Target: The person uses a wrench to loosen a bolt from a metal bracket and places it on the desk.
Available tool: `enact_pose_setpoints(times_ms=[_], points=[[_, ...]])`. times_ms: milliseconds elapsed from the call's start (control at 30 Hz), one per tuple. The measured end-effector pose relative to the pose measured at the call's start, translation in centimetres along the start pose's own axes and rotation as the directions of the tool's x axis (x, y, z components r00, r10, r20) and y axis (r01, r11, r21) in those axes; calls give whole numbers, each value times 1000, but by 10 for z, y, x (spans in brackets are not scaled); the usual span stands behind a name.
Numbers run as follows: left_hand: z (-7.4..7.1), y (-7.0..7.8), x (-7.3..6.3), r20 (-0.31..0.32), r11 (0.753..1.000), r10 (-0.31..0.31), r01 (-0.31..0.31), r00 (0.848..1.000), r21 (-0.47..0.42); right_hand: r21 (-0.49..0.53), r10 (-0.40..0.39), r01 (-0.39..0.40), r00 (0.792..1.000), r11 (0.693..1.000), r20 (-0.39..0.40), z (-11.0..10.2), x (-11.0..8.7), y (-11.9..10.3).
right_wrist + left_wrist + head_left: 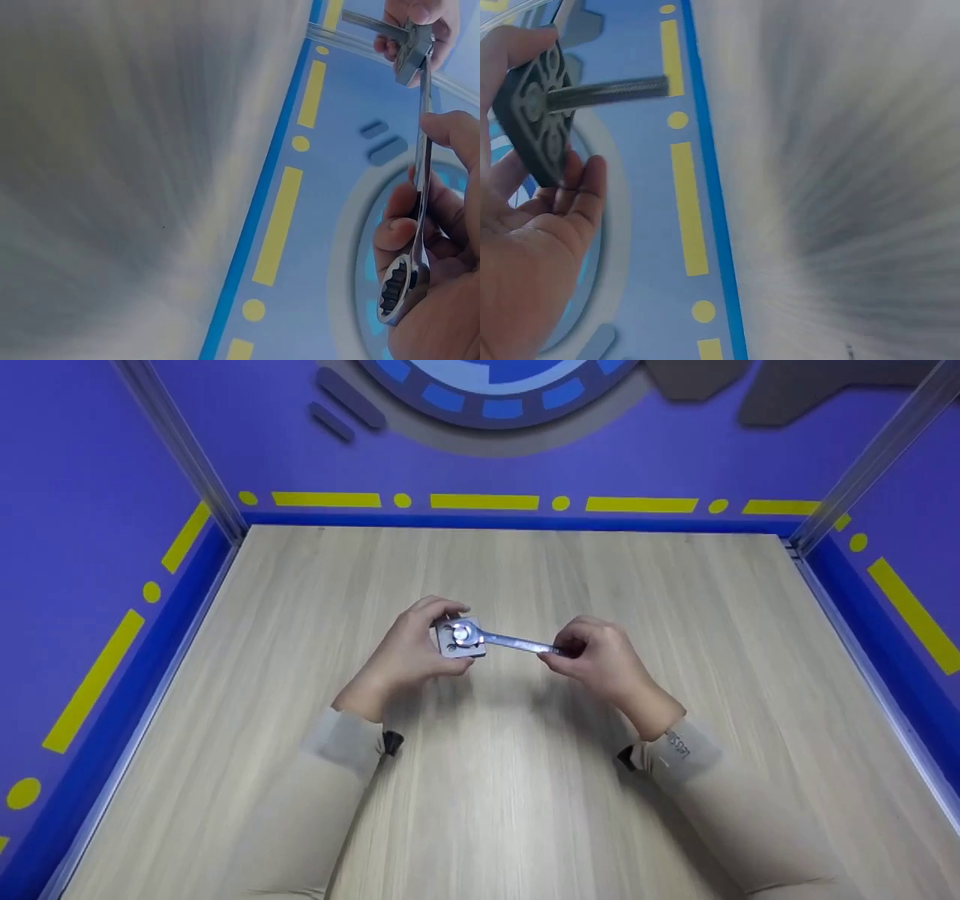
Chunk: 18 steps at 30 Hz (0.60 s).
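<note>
My left hand [409, 645] grips a small grey square metal block [474, 652] by its edges, fingers on the far side and thumb on the near side. The block has several round holes. A bolt [461, 635] passes through it, head facing up; its long threaded shank [622, 91] sticks out from the underside in the left wrist view. Around the bolt head sits one end of a shiny wrench [517, 643]. My right hand [604, 660] pinches the wrench near its other end, a toothed ring [418, 289] seen in the right wrist view.
Both hands are above a light wood-grain table [487, 780]. Blue-purple panels [487, 472] with yellow dashes and dots stand behind and at both sides. Metal frame posts [184, 442] rise at the back corners.
</note>
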<state>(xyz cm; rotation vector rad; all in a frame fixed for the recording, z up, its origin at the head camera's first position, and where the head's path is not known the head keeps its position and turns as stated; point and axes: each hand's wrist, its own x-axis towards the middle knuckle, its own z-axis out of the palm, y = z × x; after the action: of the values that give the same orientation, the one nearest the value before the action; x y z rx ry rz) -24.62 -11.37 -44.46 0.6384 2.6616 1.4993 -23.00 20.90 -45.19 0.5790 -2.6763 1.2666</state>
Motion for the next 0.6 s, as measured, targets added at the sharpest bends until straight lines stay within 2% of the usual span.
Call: enact_pose_setpoints(times_ms=[167, 300, 400, 500, 600], points=[[-2, 5, 0, -112, 986, 39, -56, 993, -159, 55, 17, -17, 1000, 998, -11, -6, 9, 1], [-1, 7, 3, -204, 951, 54, -113, 977, -287, 112, 24, -20, 999, 994, -35, -11, 16, 0], [-2, 8, 8, -268, 923, 43, -142, 962, -359, 136, 27, -19, 998, 990, -55, -13, 22, -4], [-3, 9, 13, -291, 893, 14, -142, 957, -426, 139, 38, -30, 997, 990, -60, -16, 25, -7], [-6, 10, 16, -267, 879, -1, -127, 964, -459, 135, 43, -35, 998, 990, -54, -21, 27, -8]])
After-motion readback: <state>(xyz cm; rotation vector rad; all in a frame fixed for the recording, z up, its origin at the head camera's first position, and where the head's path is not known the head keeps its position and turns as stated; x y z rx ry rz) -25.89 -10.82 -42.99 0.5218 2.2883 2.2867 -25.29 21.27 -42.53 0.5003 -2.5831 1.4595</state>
